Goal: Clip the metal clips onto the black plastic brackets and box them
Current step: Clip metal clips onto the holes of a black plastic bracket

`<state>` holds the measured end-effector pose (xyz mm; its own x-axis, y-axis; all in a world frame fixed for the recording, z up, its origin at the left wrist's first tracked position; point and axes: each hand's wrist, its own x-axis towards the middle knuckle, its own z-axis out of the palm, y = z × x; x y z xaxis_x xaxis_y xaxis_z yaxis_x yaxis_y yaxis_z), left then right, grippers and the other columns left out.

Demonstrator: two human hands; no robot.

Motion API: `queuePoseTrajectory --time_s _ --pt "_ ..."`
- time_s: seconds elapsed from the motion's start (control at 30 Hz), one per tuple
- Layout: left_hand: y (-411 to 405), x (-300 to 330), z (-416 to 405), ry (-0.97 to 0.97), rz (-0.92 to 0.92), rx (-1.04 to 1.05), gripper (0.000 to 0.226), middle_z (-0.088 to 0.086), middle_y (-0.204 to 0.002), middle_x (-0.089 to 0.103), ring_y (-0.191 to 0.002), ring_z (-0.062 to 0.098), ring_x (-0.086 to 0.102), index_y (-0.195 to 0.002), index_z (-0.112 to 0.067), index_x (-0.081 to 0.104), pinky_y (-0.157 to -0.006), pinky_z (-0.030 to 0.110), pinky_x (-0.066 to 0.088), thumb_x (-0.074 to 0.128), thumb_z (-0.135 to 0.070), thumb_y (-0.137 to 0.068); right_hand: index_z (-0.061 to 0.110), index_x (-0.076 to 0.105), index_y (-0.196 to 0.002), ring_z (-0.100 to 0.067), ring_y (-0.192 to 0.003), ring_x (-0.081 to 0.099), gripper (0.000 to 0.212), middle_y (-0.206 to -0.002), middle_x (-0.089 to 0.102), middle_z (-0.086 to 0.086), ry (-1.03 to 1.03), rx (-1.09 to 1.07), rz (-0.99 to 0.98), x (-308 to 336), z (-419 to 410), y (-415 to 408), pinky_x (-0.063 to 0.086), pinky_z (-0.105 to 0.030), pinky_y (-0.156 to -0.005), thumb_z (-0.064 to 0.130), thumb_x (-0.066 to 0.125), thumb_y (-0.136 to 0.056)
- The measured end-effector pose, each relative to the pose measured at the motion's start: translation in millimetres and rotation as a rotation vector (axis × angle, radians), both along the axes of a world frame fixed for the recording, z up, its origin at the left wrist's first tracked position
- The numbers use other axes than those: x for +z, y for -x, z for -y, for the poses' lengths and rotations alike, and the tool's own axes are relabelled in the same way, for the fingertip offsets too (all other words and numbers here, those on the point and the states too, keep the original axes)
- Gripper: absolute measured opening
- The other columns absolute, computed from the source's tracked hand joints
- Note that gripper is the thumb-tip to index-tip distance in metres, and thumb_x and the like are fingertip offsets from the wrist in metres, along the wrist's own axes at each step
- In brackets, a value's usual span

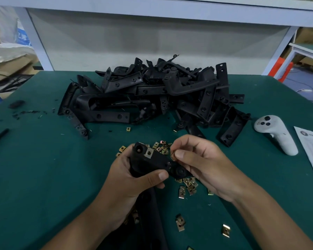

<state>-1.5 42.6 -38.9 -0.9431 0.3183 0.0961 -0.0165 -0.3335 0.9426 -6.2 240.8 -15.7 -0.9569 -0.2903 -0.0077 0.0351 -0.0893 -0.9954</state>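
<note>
Left hand point(132, 179) grips bracket point(152, 163); no legible writing.

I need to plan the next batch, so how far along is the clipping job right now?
Done: one brass-coloured metal clip sits on the black plastic bracket gripped by the left hand. In hand: the right hand pinches a second clip at that bracket. Left: a big heap of black brackets and loose clips on the green table; no box in view.
</note>
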Motion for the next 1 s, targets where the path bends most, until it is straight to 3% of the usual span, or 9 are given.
queuePoseTrajectory --time_s 0.07,0.17,0.3,0.5,0.77,1.0 --pt "-0.6 0.3 -0.5 0.003 0.002 0.003 0.030 0.003 -0.079 0.070 -0.067 0.015 0.067 -0.084 -0.021 0.070 -0.060 0.024 0.056 0.089 -0.018 -0.061 0.031 0.077 -0.091 -0.023 -0.086 0.056 0.008 -0.086 0.066 0.002 -0.038 0.008 -0.013 -0.4 -0.5 -0.3 0.044 -0.040 -0.082 0.031 0.074 -0.083" --pt "-0.2 0.7 -0.1 0.012 -0.008 0.014 0.028 0.001 -0.080 0.071 -0.067 0.014 0.067 -0.083 -0.024 0.071 -0.060 0.025 0.056 0.089 -0.020 -0.062 0.033 0.078 -0.094 -0.006 -0.080 0.063 0.009 -0.081 0.068 0.012 -0.076 0.010 -0.049 1.0 -2.0 -0.4 0.051 -0.022 -0.077 0.033 0.073 -0.086" --pt "-0.1 1.1 0.0 0.007 -0.022 0.008 0.026 -0.001 -0.081 0.073 -0.069 0.013 0.068 -0.083 -0.025 0.071 -0.060 0.024 0.056 0.088 -0.019 -0.064 0.033 0.079 -0.096 0.003 -0.070 0.060 0.014 -0.075 0.068 0.017 -0.068 -0.001 -0.108 0.3 -3.8 -0.3 0.050 -0.013 -0.067 0.035 0.071 -0.085" --pt "-0.3 0.5 -0.8 -0.009 -0.027 0.001 0.029 -0.002 -0.083 0.073 -0.072 0.011 0.069 -0.085 -0.027 0.072 -0.059 0.026 0.056 0.090 -0.019 -0.064 0.032 0.079 -0.095 -0.004 -0.079 0.065 0.014 -0.083 0.071 0.010 -0.103 -0.016 -0.108 -2.0 -2.6 0.0 0.052 -0.017 -0.074 0.037 0.072 -0.084" --pt "-1.0 -2.1 -1.1 0.005 -0.014 0.005 0.028 0.001 -0.082 0.072 -0.067 0.013 0.066 -0.087 -0.027 0.071 -0.057 0.025 0.055 0.089 -0.023 -0.066 0.021 0.080 -0.090 0.001 -0.073 0.068 0.012 -0.080 0.076 0.009 -0.111 -0.066 -0.166 2.8 0.5 -3.0 0.052 -0.012 -0.067 0.018 0.069 -0.085" --pt "-0.7 -3.4 0.8 0.019 -0.011 -0.005 0.029 0.004 -0.081 0.071 -0.064 0.017 0.064 -0.087 -0.024 0.070 -0.057 0.026 0.054 0.090 -0.026 -0.067 0.022 0.081 -0.099 -0.007 -0.086 0.074 0.016 -0.091 0.079 0.002 -0.178 -0.055 -0.209 1.0 -1.7 -5.7 0.055 -0.014 -0.075 0.024 0.069 -0.088"
